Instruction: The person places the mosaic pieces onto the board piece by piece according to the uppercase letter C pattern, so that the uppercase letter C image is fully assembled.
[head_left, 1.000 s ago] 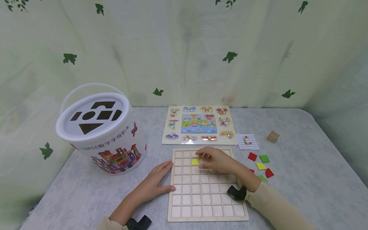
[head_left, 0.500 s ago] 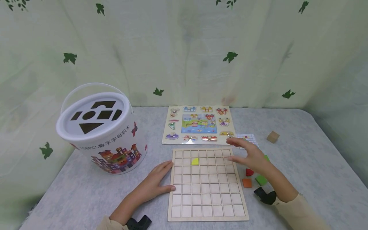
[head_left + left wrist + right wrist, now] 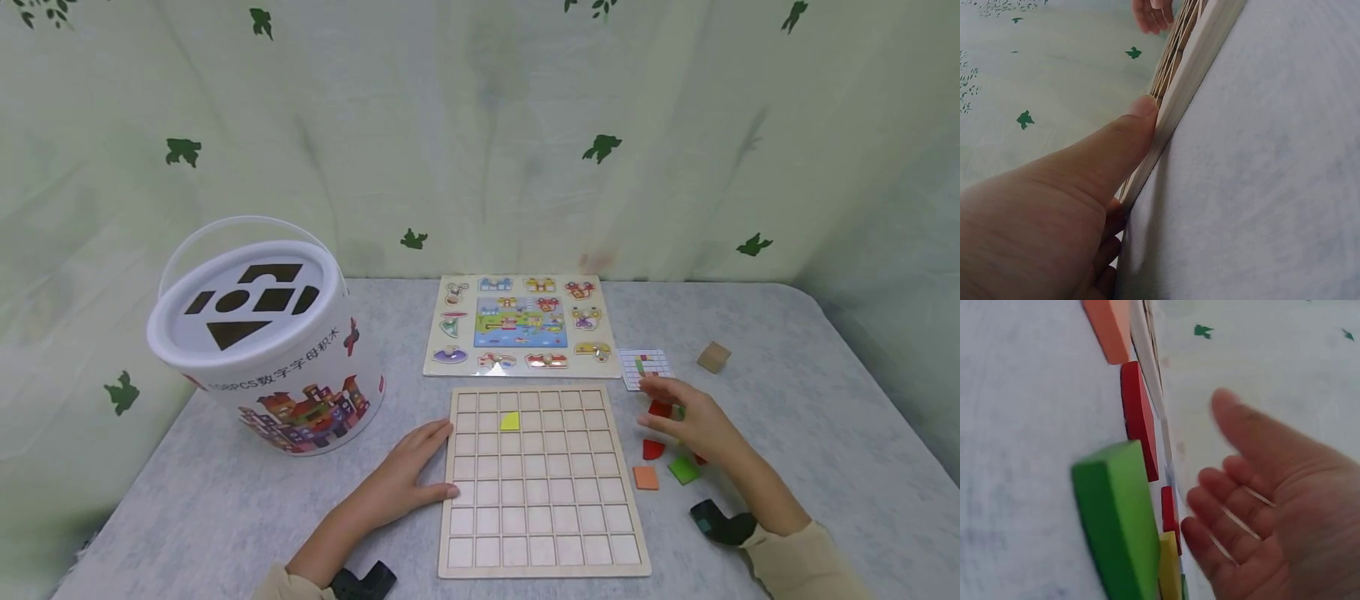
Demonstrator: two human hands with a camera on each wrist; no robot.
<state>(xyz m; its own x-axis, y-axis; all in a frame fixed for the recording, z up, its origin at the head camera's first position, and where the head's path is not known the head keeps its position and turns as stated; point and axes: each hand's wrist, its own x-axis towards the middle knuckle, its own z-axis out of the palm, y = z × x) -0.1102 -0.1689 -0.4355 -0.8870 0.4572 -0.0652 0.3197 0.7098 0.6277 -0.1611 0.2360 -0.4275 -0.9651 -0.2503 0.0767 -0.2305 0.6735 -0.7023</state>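
My right hand (image 3: 693,423) hovers with its fingers (image 3: 1222,512) loosely spread and holding nothing, just over the loose coloured pieces that lie to the right of the grid board (image 3: 542,567). Under the fingertips I see a red piece (image 3: 661,408); just nearer me lie a second red piece (image 3: 653,449), a green piece (image 3: 683,469) and an orange piece (image 3: 645,477), all on the table, apart from the palm. In the right wrist view the green piece (image 3: 1119,531) sits close below the open palm, with a yellow one (image 3: 1169,569) beside it. The forearm runs back toward me at a slant, palm turned inward.

My left hand (image 3: 411,468) lies flat, fingers straight and together, thumb (image 3: 1116,140) pressed against the board's left edge (image 3: 1179,103). One yellow piece (image 3: 510,421) sits in a cell of the board's second row.

Beyond the board lie a small pattern card (image 3: 646,367) and a picture puzzle (image 3: 521,326); a white bucket (image 3: 266,342) stands to the left
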